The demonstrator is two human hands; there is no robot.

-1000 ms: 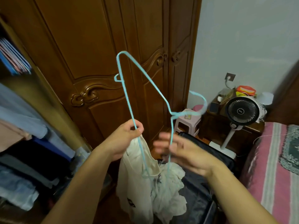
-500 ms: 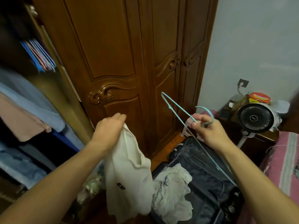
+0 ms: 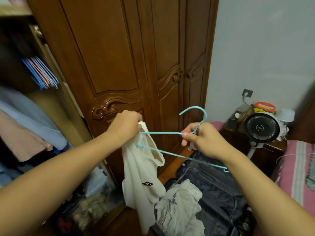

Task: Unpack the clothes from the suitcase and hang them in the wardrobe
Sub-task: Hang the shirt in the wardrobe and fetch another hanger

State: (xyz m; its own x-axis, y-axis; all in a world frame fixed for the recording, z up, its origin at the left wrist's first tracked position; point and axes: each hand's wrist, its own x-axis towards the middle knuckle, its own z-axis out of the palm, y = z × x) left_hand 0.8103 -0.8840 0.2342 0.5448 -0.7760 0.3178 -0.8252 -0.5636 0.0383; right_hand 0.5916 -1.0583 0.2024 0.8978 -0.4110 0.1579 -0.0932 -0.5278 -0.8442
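My left hand grips the top of a cream T-shirt, which hangs down in front of the wardrobe doors. My right hand holds a light blue wire hanger at the base of its hook, lying sideways. One end of the hanger pokes into the shirt's neck opening by my left hand. Below lies the open dark suitcase with a crumpled white garment in it. The open wardrobe section at the left holds hung clothes.
Spare coloured hangers hang in the wardrobe's upper left. Closed carved wooden doors stand straight ahead. A black fan and a cluttered nightstand sit at the right, beside a pink striped bed. Bags lie on the floor at lower left.
My right hand turned the hanger flat and brought it left, so its end now enters the shirt's neck. My left hand rose slightly with the shirt.
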